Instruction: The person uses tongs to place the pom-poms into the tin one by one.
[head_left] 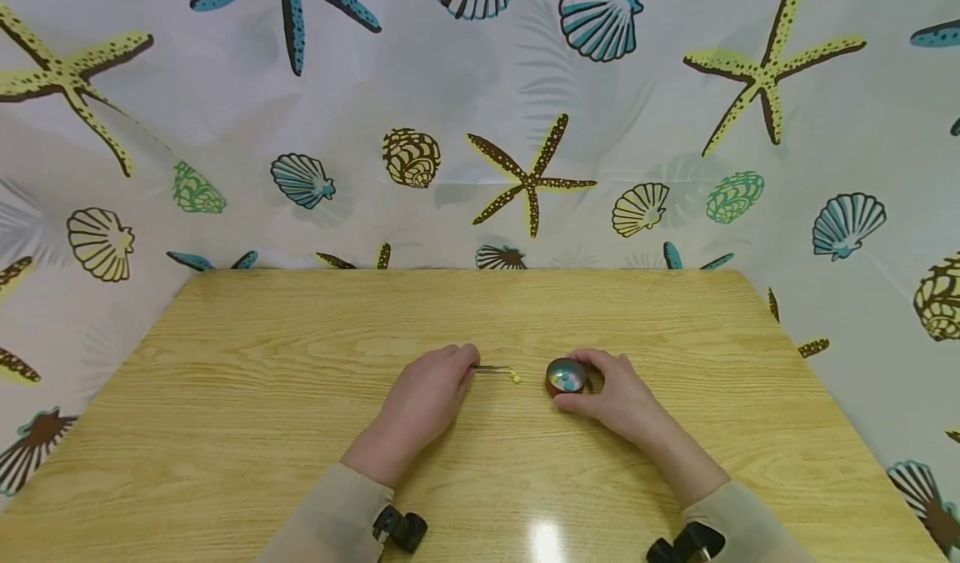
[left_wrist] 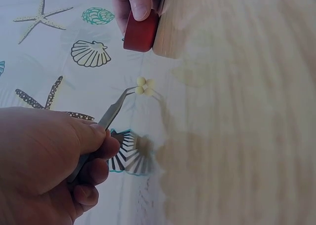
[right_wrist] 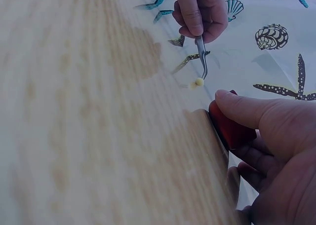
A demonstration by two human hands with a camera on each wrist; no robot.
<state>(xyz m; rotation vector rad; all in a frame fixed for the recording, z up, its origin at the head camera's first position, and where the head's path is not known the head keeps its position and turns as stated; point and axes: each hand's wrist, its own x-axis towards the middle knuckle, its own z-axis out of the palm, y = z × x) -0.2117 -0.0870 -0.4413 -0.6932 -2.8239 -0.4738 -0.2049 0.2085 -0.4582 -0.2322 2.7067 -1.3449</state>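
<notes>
My left hand point(head_left: 430, 386) holds slim metal tweezers point(left_wrist: 112, 112) with a bent tip, fingers and thumb curled round the shaft. Right at the tweezer tips are small round yellow beads point(left_wrist: 141, 81), close over the tabletop; I cannot tell whether the tips pinch one. To the right, my right hand point(head_left: 617, 394) holds a small round red container point(head_left: 564, 378) by its sides, thumb in front and fingers behind. Its shiny inside shows teal and pale bits. The red outer wall point(right_wrist: 231, 127) of the container shows in the right wrist view.
The wooden table point(head_left: 247, 429) has a glossy surface that mirrors the things near it. Behind and beside it hangs a white cloth point(head_left: 360, 79) printed with starfish and shells. A black wrist camera point(head_left: 401, 530) is strapped at the left sleeve, another point(head_left: 686, 544) at the right.
</notes>
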